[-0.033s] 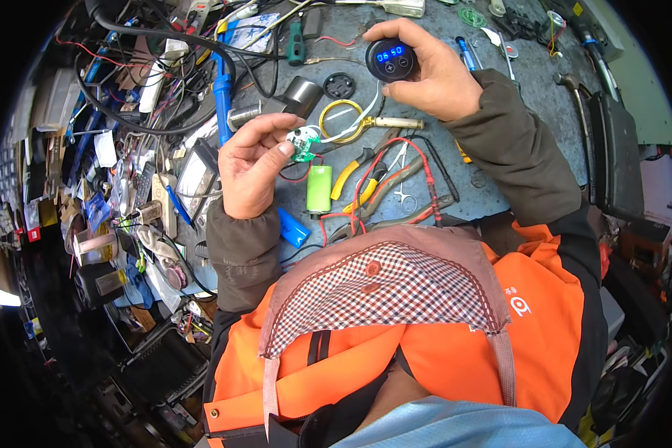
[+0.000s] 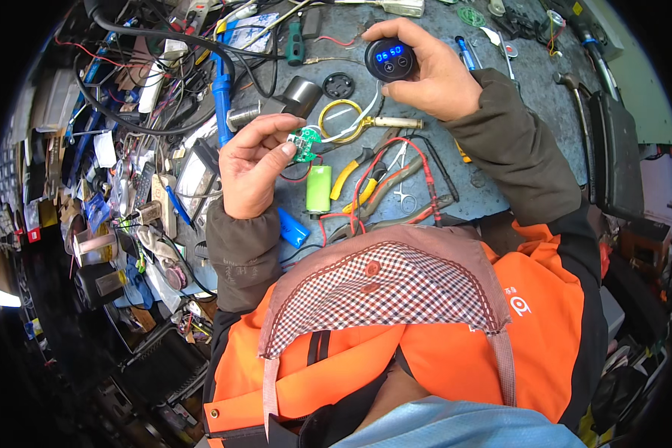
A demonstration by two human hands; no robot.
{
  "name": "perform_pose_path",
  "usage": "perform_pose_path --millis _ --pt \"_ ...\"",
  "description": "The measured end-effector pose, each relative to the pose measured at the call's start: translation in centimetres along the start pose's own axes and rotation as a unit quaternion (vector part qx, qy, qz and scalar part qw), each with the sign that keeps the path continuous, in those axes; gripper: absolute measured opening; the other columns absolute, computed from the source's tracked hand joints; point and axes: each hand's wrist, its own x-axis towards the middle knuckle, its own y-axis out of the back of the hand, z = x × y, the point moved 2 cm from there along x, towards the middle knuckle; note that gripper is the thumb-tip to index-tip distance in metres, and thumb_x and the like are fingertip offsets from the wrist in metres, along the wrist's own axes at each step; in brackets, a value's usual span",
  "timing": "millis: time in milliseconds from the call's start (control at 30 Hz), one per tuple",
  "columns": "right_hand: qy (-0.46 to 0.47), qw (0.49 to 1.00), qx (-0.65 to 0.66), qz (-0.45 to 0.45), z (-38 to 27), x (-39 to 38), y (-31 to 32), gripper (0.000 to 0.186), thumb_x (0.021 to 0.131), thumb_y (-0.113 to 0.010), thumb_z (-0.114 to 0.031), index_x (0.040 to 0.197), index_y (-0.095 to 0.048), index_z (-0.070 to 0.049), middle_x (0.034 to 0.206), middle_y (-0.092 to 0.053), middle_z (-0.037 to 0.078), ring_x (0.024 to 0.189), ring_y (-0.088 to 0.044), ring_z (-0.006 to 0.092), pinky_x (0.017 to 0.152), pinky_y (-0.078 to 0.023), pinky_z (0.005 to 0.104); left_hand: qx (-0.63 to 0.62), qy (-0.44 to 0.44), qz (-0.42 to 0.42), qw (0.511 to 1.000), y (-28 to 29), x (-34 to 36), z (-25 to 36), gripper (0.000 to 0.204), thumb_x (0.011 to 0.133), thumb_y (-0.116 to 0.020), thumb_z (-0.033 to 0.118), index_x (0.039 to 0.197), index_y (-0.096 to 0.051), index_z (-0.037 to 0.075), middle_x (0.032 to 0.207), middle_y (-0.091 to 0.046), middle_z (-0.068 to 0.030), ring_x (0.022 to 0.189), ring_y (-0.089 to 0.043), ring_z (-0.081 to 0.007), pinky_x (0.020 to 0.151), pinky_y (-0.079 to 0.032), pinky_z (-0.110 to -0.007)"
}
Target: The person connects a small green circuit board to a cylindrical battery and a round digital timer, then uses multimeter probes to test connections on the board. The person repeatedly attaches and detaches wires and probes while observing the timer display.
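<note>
My left hand (image 2: 255, 168) pinches a small green circuit board (image 2: 305, 143) between thumb and fingers. My right hand (image 2: 437, 82) grips a round black display module (image 2: 390, 59) with lit blue digits and two round buttons. A white ribbon or wire (image 2: 351, 127) runs between board and module. Between and below my hands lie a green cylindrical battery pack (image 2: 319, 187) with leads, a blue cell (image 2: 295, 230), yellow-handled pliers (image 2: 345, 178), forceps (image 2: 405, 196) and red test leads (image 2: 430, 172). A round black cover (image 2: 339, 86) rests beside a coil of yellow tubing or wire (image 2: 328, 112).
Dense clutter of cables, tools and parts (image 2: 138, 134) covers the bench's left side. A dark metal cylinder (image 2: 300, 97) and a green-handled screwdriver (image 2: 296, 41) lie at the back. A hammer (image 2: 571, 82) and black case (image 2: 616, 179) are at the right of the grey bench (image 2: 485, 187).
The circuit board in my left fingers has turned slightly, showing more of its component side. Otherwise both hands stay in place.
</note>
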Motion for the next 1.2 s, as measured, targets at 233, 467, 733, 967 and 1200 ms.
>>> perform_pose_path --millis 233,467,733,967,1200 --pt "0.001 1.0 -0.018 -0.003 -0.1 0.0 0.2 0.057 0.077 -0.069 0.003 0.131 -0.058 -0.008 0.112 -0.066 0.006 0.105 -0.066 0.0142 0.093 -0.054 0.03 0.039 -0.023 0.02 0.999 -0.3 0.1 -0.1 0.023 0.092 -0.066 -0.008 0.114 -0.072 -0.005 0.123 -0.069 -0.0143 0.107 -0.065 -0.0159 0.092 -0.051 -0.028" --pt "0.003 1.0 -0.001 -0.007 -0.3 0.1 0.1 0.057 0.076 -0.067 0.006 0.131 -0.059 -0.007 0.113 -0.067 0.007 0.108 -0.065 0.0144 0.095 -0.053 0.0297 0.018 0.012 0.042 0.999 -0.1 -0.1 -0.1 0.021 0.095 -0.064 -0.004 0.115 -0.072 -0.005 0.123 -0.07 -0.0148 0.109 -0.066 -0.0168 0.093 -0.052 -0.028" --pt "0.004 1.0 -0.017 -0.017 -0.3 0.1 0.2 0.059 0.077 -0.065 0.009 0.134 -0.057 -0.006 0.118 -0.064 0.005 0.111 -0.063 0.012 0.096 -0.052 0.0284 -0.014 0.019 0.06 0.998 -0.2 -0.1 -0.4 0.018 0.096 -0.063 -0.003 0.112 -0.072 -0.005 0.122 -0.07 -0.0146 0.105 -0.066 -0.0159 0.09 -0.052 -0.027" --pt "-0.011 1.0 -0.017 -0.017 -0.4 0.0 0.3 0.057 0.076 -0.066 0.006 0.131 -0.059 -0.006 0.115 -0.067 0.007 0.109 -0.065 0.0135 0.095 -0.053 0.0295 -0.008 0.015 0.045 0.999 0.1 -0.1 -0.5 0.015 0.095 -0.064 -0.004 0.107 -0.072 -0.004 0.121 -0.07 -0.0145 0.103 -0.065 -0.014 0.089 -0.051 -0.027" --pt "0.01 1.0 0.0 0.02 -0.2 0.0 0.6 0.058 0.08 -0.07 0.006 0.135 -0.058 -0.005 0.117 -0.063 0.006 0.1 -0.065 0.0121 0.087 -0.054 0.0278 0.041 0.007 0.05 0.998 -0.9 0.1 -0.3 0.019 0.099 -0.062 -0.001 0.117 -0.068 -0.002 0.12 -0.071 -0.0111 0.101 -0.064 -0.0115 0.088 -0.05 -0.026"
